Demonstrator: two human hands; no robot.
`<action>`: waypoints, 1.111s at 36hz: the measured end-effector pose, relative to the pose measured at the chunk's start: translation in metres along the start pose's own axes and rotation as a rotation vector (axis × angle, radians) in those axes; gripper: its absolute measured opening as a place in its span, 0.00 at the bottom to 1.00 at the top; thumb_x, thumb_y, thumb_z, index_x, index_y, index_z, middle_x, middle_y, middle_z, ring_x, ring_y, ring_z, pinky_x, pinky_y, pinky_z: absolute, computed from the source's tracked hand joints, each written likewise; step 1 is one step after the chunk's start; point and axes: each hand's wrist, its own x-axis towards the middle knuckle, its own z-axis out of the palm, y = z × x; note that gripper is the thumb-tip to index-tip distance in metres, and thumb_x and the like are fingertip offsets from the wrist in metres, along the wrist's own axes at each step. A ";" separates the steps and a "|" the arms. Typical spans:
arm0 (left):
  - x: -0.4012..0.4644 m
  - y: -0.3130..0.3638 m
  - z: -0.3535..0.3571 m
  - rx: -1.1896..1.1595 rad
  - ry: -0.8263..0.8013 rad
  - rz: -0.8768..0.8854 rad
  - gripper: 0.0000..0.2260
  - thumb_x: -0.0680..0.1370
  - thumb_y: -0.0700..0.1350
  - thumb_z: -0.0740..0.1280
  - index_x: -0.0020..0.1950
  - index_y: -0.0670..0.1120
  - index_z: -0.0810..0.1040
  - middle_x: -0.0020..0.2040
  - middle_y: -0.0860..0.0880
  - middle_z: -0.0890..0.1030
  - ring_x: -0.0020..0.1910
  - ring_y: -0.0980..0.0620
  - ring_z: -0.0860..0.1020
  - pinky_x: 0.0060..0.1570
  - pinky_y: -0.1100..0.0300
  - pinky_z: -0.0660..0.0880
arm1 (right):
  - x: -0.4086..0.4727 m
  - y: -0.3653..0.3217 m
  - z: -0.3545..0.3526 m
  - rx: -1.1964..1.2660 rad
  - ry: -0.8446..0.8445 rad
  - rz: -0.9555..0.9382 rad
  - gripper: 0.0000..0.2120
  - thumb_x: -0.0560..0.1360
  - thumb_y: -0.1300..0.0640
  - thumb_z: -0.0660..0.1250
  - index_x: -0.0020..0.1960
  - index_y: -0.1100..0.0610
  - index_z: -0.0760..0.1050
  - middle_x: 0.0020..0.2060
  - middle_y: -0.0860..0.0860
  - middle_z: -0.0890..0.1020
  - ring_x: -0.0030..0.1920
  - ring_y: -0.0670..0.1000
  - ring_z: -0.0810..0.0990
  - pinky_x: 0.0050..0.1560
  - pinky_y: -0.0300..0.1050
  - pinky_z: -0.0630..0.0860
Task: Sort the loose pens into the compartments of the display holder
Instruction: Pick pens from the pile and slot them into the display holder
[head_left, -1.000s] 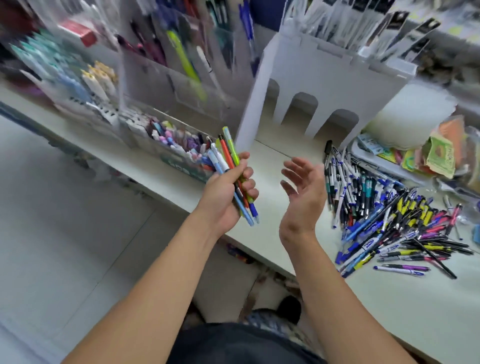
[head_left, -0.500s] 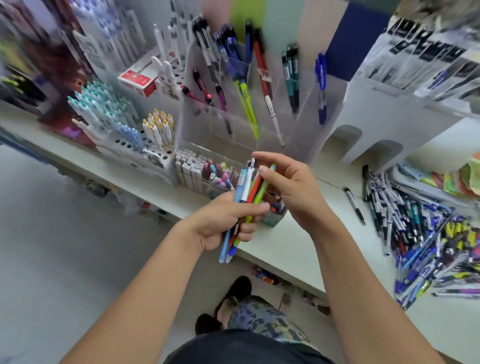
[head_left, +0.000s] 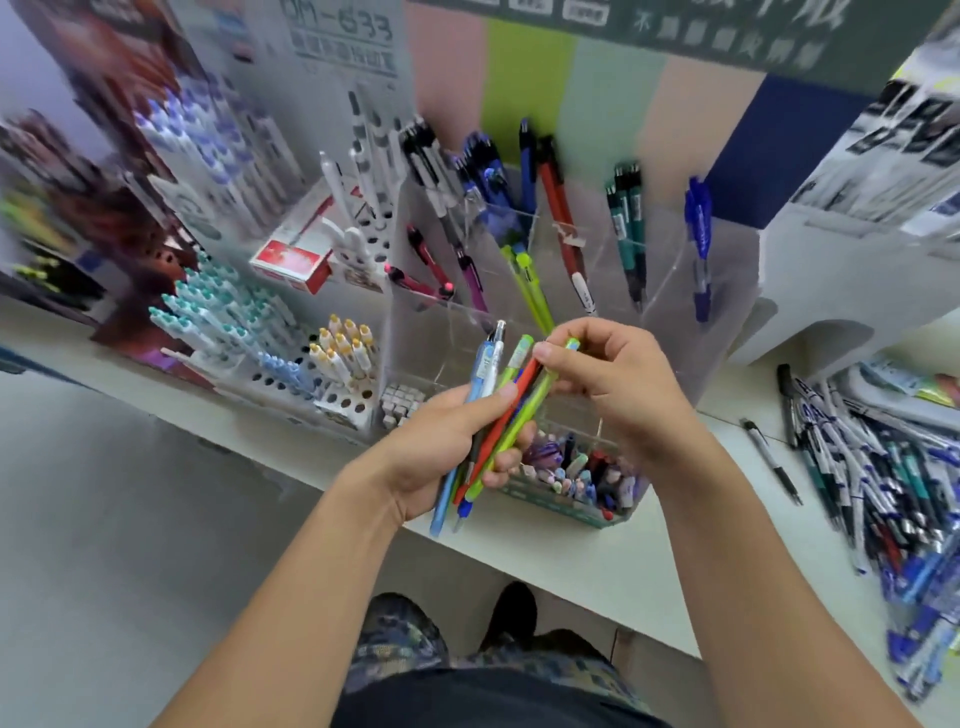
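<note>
1. Left hand (head_left: 441, 447): curled around a bundle of pens (head_left: 493, 415), held in front of the clear display holder (head_left: 670, 291), tips slanting up toward it.
2. Right hand (head_left: 618, 384): fingertips pinched on the upper end of a lime-green pen (head_left: 524, 415) in that bundle, just in front of the holder's front wall.
3. In the bundle: light blue, white, red and green barrels, fanned slightly at the top.
4. Inside the holder's compartments: black and blue pens at the back, a red pen (head_left: 563, 228) leaning in the middle, magenta ones to the left, yellow-green ones (head_left: 530, 280) near the centre, dark green (head_left: 628, 234) and blue (head_left: 698, 244) to the right.
5. Below the holder, behind both hands: a small green-edged bin (head_left: 571, 499) of short pastel items, partly hidden by the right wrist.
6. Left of the holder: a white perforated rack (head_left: 343, 405) with teal-capped and yellow-capped pens, and a red-and-white box (head_left: 296, 260) behind it.
7. Right of the holder: a white stand (head_left: 831, 280) with arched cut-outs; further right on the shelf (head_left: 571, 561), a loose pile of pens (head_left: 883, 467), mostly blue, black and white, with one black pen (head_left: 771, 462) lying apart.
</note>
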 end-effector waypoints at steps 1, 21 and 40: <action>0.003 0.003 -0.002 -0.026 -0.014 -0.001 0.17 0.84 0.49 0.61 0.67 0.39 0.72 0.39 0.45 0.77 0.31 0.52 0.71 0.27 0.63 0.68 | 0.002 -0.004 0.002 0.000 0.011 -0.010 0.04 0.75 0.65 0.73 0.43 0.61 0.79 0.33 0.51 0.82 0.35 0.45 0.80 0.39 0.36 0.78; 0.041 0.069 -0.070 0.168 -0.292 0.125 0.20 0.75 0.47 0.69 0.61 0.36 0.73 0.35 0.49 0.69 0.28 0.55 0.65 0.27 0.63 0.64 | 0.068 -0.104 0.025 -0.352 1.007 -0.913 0.06 0.78 0.61 0.71 0.49 0.60 0.74 0.40 0.54 0.79 0.38 0.53 0.81 0.40 0.52 0.80; 0.045 0.075 -0.073 -0.013 -0.377 -0.016 0.09 0.84 0.39 0.59 0.61 0.37 0.73 0.37 0.47 0.76 0.28 0.55 0.68 0.25 0.66 0.64 | 0.028 -0.054 0.071 -0.683 0.697 -0.193 0.08 0.75 0.49 0.75 0.44 0.54 0.86 0.33 0.45 0.84 0.32 0.42 0.78 0.36 0.40 0.75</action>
